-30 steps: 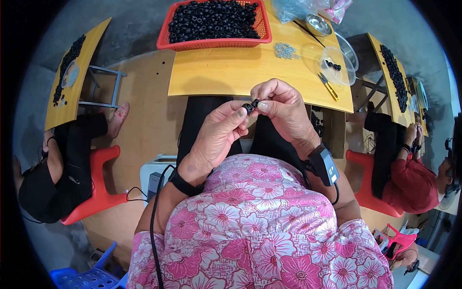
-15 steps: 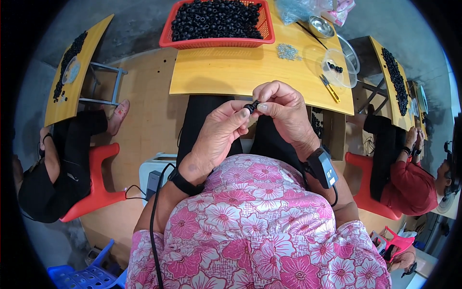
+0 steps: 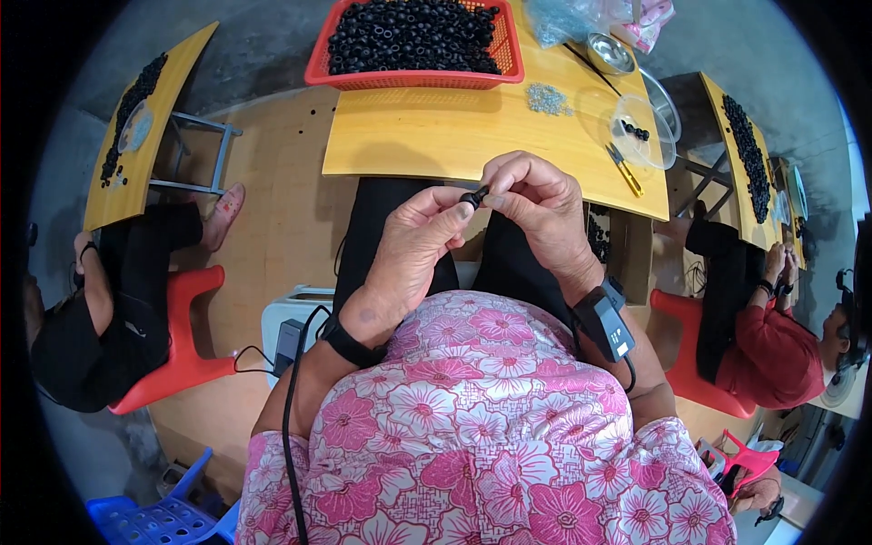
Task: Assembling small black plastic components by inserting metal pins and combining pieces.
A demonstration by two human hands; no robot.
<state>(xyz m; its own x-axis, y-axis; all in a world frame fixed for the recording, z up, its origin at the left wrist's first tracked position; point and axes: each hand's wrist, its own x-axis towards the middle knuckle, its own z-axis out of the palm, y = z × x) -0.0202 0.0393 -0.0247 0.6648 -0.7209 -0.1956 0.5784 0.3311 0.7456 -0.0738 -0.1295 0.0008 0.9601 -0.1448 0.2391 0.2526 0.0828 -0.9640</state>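
Just off the front edge of the wooden table, above my lap, both hands meet around a small black ring-shaped part [image 3: 472,198]. My left hand [image 3: 413,238] pinches it between thumb and forefinger. From the other side my right hand [image 3: 538,207] closes its thumb and forefinger at the part's edge; whether a second tiny piece sits between those fingertips cannot be made out. Beyond them on the table [image 3: 400,150] stands a red plastic basket [image 3: 418,80] heaped with black ring-shaped parts [image 3: 409,36]. A small pile of clear little pieces [image 3: 548,99] lies to its right.
A yellow-handled cutter [image 3: 625,171] lies near the table's right edge, beside a clear plastic bowl [image 3: 658,150] with a few black parts. Behind it are a metal bowl [image 3: 609,54] and plastic bags [image 3: 563,20]. Co-workers sit at left [image 3: 100,318] and right [image 3: 772,350] on red stools.
The black part has turned slightly between my fingers, and the right fingertips have shifted a little against it. Otherwise the hands keep their place; the view has moved slightly.
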